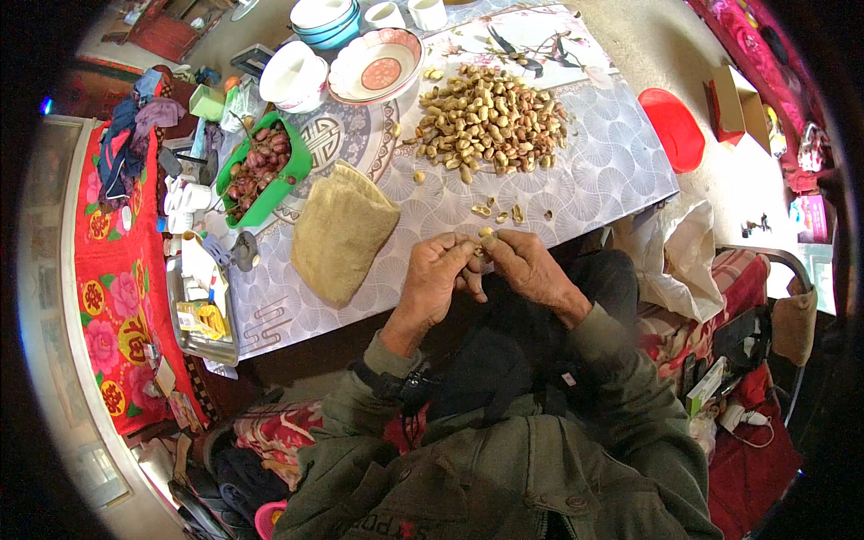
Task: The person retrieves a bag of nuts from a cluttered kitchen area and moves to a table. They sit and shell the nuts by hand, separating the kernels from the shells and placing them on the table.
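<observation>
My left hand (439, 270) and my right hand (530, 266) meet at the table's near edge, fingertips close together. Between them is a peanut (486, 232), its pale shell showing at the right fingertips; a further small piece lies at the left thumb, mostly covered by the fingers. Just beyond my hands, several cracked peanut shells (501, 217) lie on the patterned tablecloth (594, 169). Farther back rises a large heap of unshelled peanuts (493, 121). To the left of my hands is a folded tan towel (345, 233).
A green basket of grapes (260, 169) stands left of the towel. Behind are a red-patterned bowl (376, 66), white bowls (291, 75) and cups (426, 13). A metal tray (202, 344) sits at the left edge. A white bag (682, 263) and a red basin (673, 130) are at right.
</observation>
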A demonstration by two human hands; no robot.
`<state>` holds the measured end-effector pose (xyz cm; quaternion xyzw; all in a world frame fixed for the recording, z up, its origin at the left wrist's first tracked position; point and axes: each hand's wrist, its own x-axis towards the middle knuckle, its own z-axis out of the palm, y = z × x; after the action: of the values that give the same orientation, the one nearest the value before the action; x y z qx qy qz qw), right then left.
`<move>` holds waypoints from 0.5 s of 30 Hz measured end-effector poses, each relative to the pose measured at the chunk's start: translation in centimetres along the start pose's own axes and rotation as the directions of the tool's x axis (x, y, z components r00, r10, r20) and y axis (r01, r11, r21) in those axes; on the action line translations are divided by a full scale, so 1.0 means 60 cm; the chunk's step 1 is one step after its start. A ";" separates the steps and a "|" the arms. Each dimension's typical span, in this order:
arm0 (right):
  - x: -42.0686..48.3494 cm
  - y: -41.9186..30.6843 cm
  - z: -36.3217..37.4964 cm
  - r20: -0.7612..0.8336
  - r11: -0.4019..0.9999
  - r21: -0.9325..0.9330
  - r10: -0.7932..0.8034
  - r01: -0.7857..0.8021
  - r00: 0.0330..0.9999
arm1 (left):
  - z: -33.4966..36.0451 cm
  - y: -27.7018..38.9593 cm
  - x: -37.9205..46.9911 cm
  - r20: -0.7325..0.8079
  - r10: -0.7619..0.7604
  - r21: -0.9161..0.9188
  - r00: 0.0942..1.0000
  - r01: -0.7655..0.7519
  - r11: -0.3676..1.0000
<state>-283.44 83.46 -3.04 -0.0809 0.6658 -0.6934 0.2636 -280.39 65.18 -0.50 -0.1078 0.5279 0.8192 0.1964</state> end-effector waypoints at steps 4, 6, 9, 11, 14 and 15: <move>-0.001 -0.003 -0.007 0.043 0.979 -0.159 -0.123 0.128 0.992 | -0.002 0.000 0.000 -0.020 -0.028 -0.076 0.999 0.026 0.997; -0.005 -0.012 -0.012 0.084 0.936 -0.286 -0.189 0.205 0.978 | -0.003 0.001 -0.001 -0.034 -0.043 -0.097 0.999 0.039 0.994; -0.004 -0.023 -0.011 0.121 0.910 -0.348 -0.196 0.226 0.973 | -0.004 0.001 -0.002 -0.054 -0.059 -0.121 0.997 0.052 0.991; -0.005 -0.025 -0.009 0.127 0.909 -0.331 -0.224 0.255 0.966 | -0.003 0.002 -0.003 -0.064 -0.068 -0.140 0.996 0.058 0.989; -0.008 -0.021 -0.003 0.104 0.949 -0.236 -0.190 0.210 0.976 | -0.003 0.006 -0.002 -0.037 -0.077 -0.157 0.996 0.070 0.985; -0.010 -0.019 -0.002 0.092 0.965 -0.192 -0.163 0.178 0.982 | -0.002 0.007 -0.001 -0.051 -0.059 -0.105 0.997 0.054 0.993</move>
<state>-283.29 83.81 -1.83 -0.1902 0.7121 -0.6396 0.2184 -280.53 64.93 -0.17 -0.1550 0.4865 0.8364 0.1993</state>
